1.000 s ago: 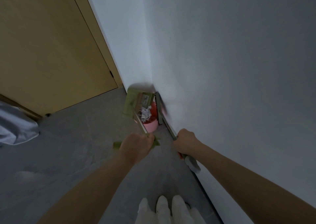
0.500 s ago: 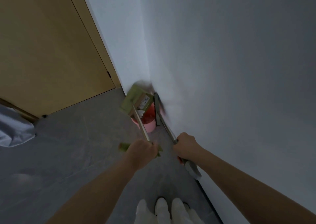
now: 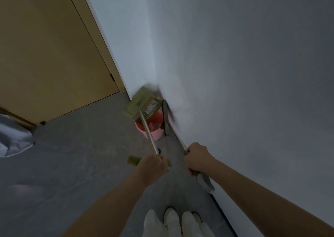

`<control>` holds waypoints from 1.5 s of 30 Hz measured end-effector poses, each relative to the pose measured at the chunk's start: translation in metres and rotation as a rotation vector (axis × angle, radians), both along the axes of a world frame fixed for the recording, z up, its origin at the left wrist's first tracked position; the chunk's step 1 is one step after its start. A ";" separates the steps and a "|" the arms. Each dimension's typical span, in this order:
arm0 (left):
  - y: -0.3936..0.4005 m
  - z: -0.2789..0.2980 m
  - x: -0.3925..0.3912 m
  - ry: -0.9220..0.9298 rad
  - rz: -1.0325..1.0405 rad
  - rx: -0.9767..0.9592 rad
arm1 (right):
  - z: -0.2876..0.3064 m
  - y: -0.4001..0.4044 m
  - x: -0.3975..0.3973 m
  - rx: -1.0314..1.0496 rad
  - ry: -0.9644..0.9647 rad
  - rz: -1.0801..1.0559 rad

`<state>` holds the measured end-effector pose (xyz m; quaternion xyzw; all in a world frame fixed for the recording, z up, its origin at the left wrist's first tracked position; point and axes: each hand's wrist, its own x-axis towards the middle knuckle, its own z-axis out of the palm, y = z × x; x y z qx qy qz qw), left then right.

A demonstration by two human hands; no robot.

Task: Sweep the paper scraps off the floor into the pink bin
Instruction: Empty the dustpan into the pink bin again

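The pink bin [image 3: 153,128] stands on the grey floor [image 3: 72,164] in the corner where the two white walls [image 3: 244,74] meet, just right of the wooden door [image 3: 50,52]. A green long-handled dustpan [image 3: 140,104] is tipped over the bin's far rim, its mouth facing down into the bin; a label with a barcode shows on its underside. Its metal shaft runs back from the pan to a green crossbar grip, and the left hand [image 3: 153,166] is curled round that grip, holding the pan up.

The right hand [image 3: 197,158] is wrapped round the handle of the broom [image 3: 167,118], close to the right-hand wall. The broom's dark head, blurred, sits at the bin's right rim beside the dustpan, against the wall; the grey end of the handle sticks out behind the hand towards the skirting. The two hands are apart, each clamped on its own tool.

Inside the bin something pale and reddish shows, too blurred to tell whether it is paper scraps. A small dark speck lies on the floor between the bin and the left hand.

At the floor's near edge the person's feet in white footwear [image 3: 173,222] point towards the corner. A pale cloth [image 3: 12,139] lies at the left edge of the floor, by the foot of the door.
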<state>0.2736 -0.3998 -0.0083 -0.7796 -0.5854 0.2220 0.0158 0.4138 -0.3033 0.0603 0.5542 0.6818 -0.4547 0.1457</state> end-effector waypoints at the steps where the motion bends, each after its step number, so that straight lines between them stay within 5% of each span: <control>1: 0.001 0.000 0.000 0.006 -0.003 -0.009 | -0.001 0.000 0.000 -0.003 0.001 -0.006; 26: 0.002 0.018 0.028 0.107 -0.037 -0.147 | 0.021 0.003 0.003 -0.003 0.016 0.015; 45: 0.022 0.052 0.006 0.007 0.209 0.038 | 0.042 0.010 0.014 0.028 -0.003 0.090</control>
